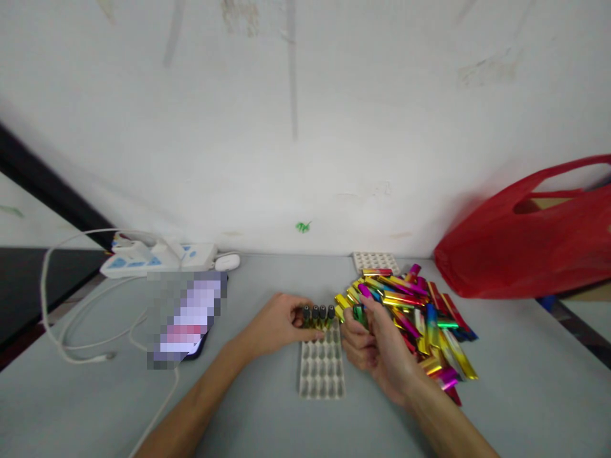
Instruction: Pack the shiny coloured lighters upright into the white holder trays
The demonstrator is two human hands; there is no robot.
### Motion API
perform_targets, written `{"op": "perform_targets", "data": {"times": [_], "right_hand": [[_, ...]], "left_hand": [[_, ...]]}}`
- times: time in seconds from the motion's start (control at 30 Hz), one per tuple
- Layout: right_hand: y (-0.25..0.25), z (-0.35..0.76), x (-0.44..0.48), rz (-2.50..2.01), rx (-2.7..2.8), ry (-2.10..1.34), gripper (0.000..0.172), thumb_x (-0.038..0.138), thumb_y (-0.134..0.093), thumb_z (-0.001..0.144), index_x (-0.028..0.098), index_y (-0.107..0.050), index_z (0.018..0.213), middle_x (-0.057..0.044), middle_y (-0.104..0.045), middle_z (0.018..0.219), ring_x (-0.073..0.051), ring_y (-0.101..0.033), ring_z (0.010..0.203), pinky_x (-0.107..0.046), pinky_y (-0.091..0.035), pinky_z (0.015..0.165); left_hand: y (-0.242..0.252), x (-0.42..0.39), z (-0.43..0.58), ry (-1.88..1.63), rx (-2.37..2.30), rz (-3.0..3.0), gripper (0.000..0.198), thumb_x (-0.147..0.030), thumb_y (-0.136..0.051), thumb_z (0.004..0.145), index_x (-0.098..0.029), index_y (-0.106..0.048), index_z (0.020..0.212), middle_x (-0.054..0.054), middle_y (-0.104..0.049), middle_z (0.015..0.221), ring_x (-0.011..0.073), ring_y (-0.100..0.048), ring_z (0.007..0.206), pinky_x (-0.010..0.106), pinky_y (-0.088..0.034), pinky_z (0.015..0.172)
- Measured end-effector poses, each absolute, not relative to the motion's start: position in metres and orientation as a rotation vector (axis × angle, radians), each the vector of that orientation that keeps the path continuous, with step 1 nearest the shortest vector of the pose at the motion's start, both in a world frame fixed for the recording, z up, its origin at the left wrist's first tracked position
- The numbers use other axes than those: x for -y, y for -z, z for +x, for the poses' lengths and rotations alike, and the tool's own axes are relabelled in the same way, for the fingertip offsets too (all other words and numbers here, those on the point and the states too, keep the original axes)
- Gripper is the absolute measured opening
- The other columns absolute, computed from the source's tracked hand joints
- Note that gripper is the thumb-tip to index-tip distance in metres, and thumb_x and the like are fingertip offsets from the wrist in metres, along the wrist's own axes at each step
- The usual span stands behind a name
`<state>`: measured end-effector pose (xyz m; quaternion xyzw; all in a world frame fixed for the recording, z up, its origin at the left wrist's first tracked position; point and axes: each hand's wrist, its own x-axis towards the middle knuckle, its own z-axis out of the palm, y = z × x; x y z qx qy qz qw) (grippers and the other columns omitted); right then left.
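A white tray with many square cells (321, 372) lies on the grey table in front of me. Several shiny metallic tubes with dark tops (318, 315) stand in a row along its far edge. My left hand (277, 324) rests beside that row, its fingers curled and touching the leftmost tube. My right hand (377, 346) is closed around a few green and gold tubes (359, 313), just right of the tray. Behind it lies a heap of bright metallic tubes (420, 315) in gold, pink, green and red.
A second white cell tray (375, 261) sits by the wall. A red plastic bag (534, 245) fills the right rear. A phone (186, 318), a white power strip (157, 257) and white cables (71, 318) lie at left.
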<state>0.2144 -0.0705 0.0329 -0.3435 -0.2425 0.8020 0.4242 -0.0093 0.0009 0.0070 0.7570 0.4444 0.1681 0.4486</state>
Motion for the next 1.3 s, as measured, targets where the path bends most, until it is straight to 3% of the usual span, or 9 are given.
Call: {"op": "perform_targets", "data": {"times": [0.93, 1.13, 1.3], "right_hand": [[-0.0269, 0.2125, 0.0705, -1.005, 0.658, -1.879, 0.059, 0.068, -0.072, 0.083, 0.027, -0.035, 0.064, 0.014, -0.017, 0.056, -0.006, -0.007, 0.047, -0.024, -0.004, 0.041], [-0.0295, 0.2112, 0.0694, -1.007, 0.660, -1.833, 0.063, 0.071, -0.076, 0.081, 0.026, -0.034, 0.063, 0.013, -0.016, 0.056, -0.007, -0.008, 0.048, -0.024, -0.006, 0.043], [-0.0274, 0.2108, 0.0678, -1.001, 0.715, -1.786, 0.063, 0.079, -0.073, 0.087, 0.024, -0.046, 0.071, 0.012, -0.022, 0.057, -0.008, -0.010, 0.049, -0.023, -0.009, 0.044]], "left_hand": [[-0.0075, -0.0005, -0.0089, -0.410, -1.117, 1.875, 0.043, -0.052, -0.090, 0.077, -0.018, -0.064, 0.074, -0.006, -0.049, 0.063, 0.0143, -0.045, 0.063, 0.024, -0.026, 0.054], [-0.0078, -0.0001, -0.0091, -0.401, -1.116, 1.877, 0.045, -0.054, -0.089, 0.077, -0.019, -0.062, 0.073, -0.006, -0.048, 0.063, 0.0143, -0.045, 0.062, 0.024, -0.026, 0.054], [-0.0051, -0.0014, -0.0103, -0.398, -1.116, 1.899, 0.049, -0.059, -0.089, 0.078, -0.019, -0.062, 0.073, -0.006, -0.049, 0.063, 0.0141, -0.045, 0.062, 0.024, -0.025, 0.054]]}}
